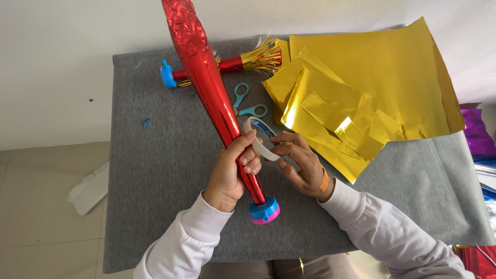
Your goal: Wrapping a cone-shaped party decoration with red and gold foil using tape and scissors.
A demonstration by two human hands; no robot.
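Head view looks down on a grey-covered counter (155, 206), where gold foil sheets (392, 72) lie overlapped at the right. A long red foil-wrapped horn (206, 77) slants up from its blue and pink mouthpiece (264, 212), with the left hand (232, 170) closed around its lower shaft. The right hand (302, 165) pinches a white tape roll (261, 142) just beside the shaft. Behind lie a second red horn with gold fringe (232, 64) and blue-handled scissors (248, 101).
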